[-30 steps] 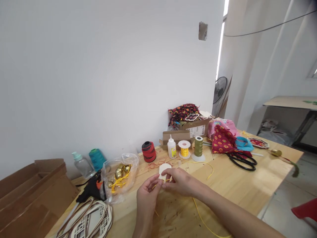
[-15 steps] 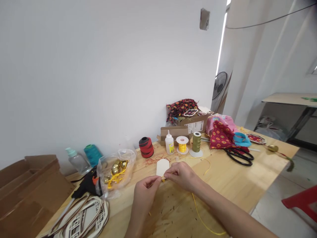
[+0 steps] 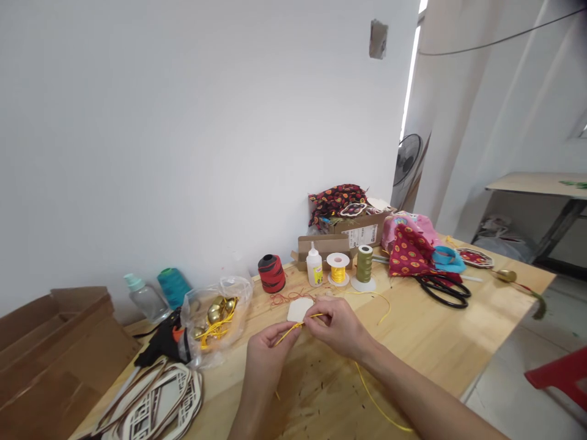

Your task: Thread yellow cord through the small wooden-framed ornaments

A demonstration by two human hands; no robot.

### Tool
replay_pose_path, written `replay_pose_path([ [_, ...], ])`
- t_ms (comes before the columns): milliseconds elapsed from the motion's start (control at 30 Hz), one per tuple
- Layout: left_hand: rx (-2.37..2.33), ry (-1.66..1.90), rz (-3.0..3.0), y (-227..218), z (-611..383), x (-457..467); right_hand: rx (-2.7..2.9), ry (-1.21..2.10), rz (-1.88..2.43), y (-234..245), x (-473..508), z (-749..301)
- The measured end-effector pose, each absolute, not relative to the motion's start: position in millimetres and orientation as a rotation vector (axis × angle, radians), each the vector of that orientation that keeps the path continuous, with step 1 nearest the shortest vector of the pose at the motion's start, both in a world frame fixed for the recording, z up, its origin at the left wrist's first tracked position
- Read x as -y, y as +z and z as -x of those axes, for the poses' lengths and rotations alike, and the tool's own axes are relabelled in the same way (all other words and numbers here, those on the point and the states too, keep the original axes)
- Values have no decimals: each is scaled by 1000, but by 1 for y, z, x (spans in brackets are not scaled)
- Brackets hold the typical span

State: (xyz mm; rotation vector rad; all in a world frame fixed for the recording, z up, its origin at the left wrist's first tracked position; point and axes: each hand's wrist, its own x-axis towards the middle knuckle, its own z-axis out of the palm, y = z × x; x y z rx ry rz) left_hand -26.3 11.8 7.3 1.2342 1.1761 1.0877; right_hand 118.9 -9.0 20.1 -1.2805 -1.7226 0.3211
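Near the middle of the table, my left hand and my right hand pinch a yellow cord between thumb and fingers. The cord crosses at a small knot between the fingertips. Just behind the knot is a pale tag-like piece with cut corners; its near edge touches the cord or sits right beside it, I cannot tell which. A long tail of yellow cord curves over the tabletop under my right forearm.
Along the wall stand a red-black thread spool, a glue bottle, a yellow cord spool and a green spool. Black scissors lie right. At left are a bag of bells, a glue gun, wooden frames and a cardboard box.
The yellow cord now shows stretched between both hands, its ends spreading to either side. The pale piece has tipped and looks shorter. My hands have stayed nearly in place.
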Motion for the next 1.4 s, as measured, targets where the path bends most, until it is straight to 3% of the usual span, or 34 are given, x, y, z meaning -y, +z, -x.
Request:
replay_pose_path([
  [500, -1070, 1132, -1217, 23, 23, 3, 1517, 219, 1274, 22, 11, -125],
  [1000, -1081, 1030, -1413, 15, 20, -1, 1777, 375, 1064, 36, 7, -121],
  [1233, -1104, 1062, -1283, 15, 20, -8, 2016, 541, 1036, 32, -13, -129],
  [1400, -1111, 1102, -1066, 15, 16, -3, 1896, 438, 999, 15, -18, -123],
])
